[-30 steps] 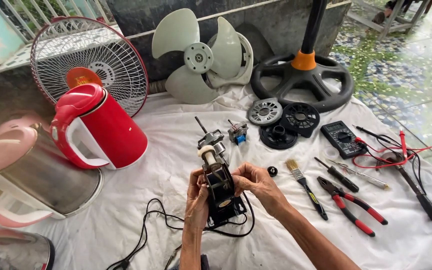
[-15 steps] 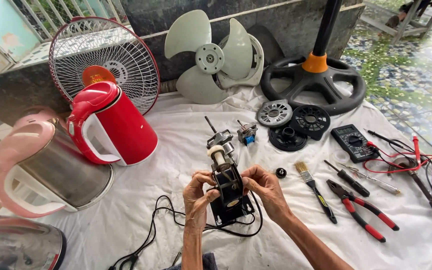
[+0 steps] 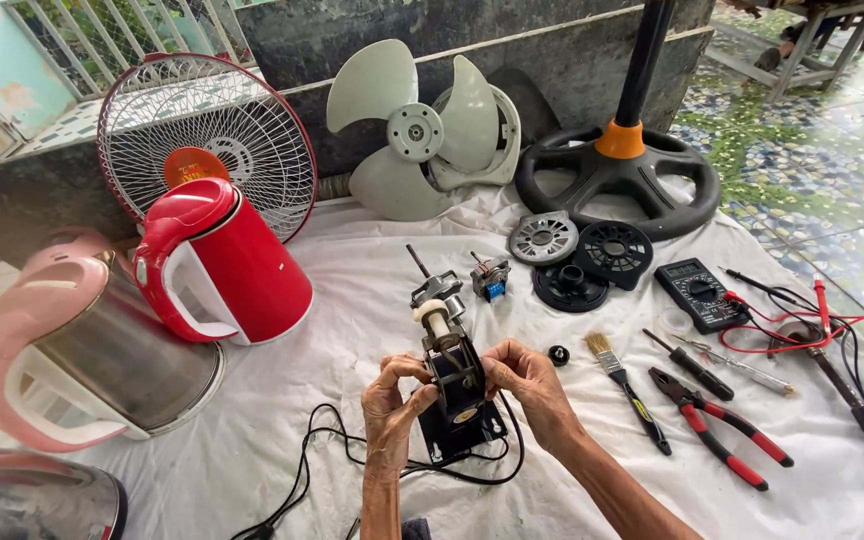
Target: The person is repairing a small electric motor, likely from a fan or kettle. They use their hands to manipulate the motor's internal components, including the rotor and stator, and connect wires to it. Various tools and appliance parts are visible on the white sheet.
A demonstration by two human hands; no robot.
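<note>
A black fan motor assembly (image 3: 455,395) is held upright near the front edge of the white cloth (image 3: 372,290), clamped between the left hand (image 3: 392,405) and the right hand (image 3: 530,385); both grips are closed on its sides, fingertips pressed against the frame. The unit is judged heavy for its size and rigid, a metal core in a stiff housing. The thin cream-tipped shaft piece at its top and the trailing black cable (image 3: 352,470) are judged the parts least suited to bearing load, so hold is best taken on the flat flanks of the body, as shown. A round yellow label is seen low on the housing, and the cable loops across the cloth below it.

Just beyond lies a second bare motor (image 3: 435,290) with its shaft pointing away. To the right are set a small paintbrush (image 3: 624,385), red-handled pliers (image 3: 720,440), a screwdriver (image 3: 692,362) and a multimeter (image 3: 697,293) with red leads. To the left stand a red kettle (image 3: 217,262) and a pink kettle (image 3: 72,345). Along the far edge are propped a red fan guard (image 3: 207,140), a pale fan blade (image 3: 412,130) and a black fan base (image 3: 617,175).
</note>
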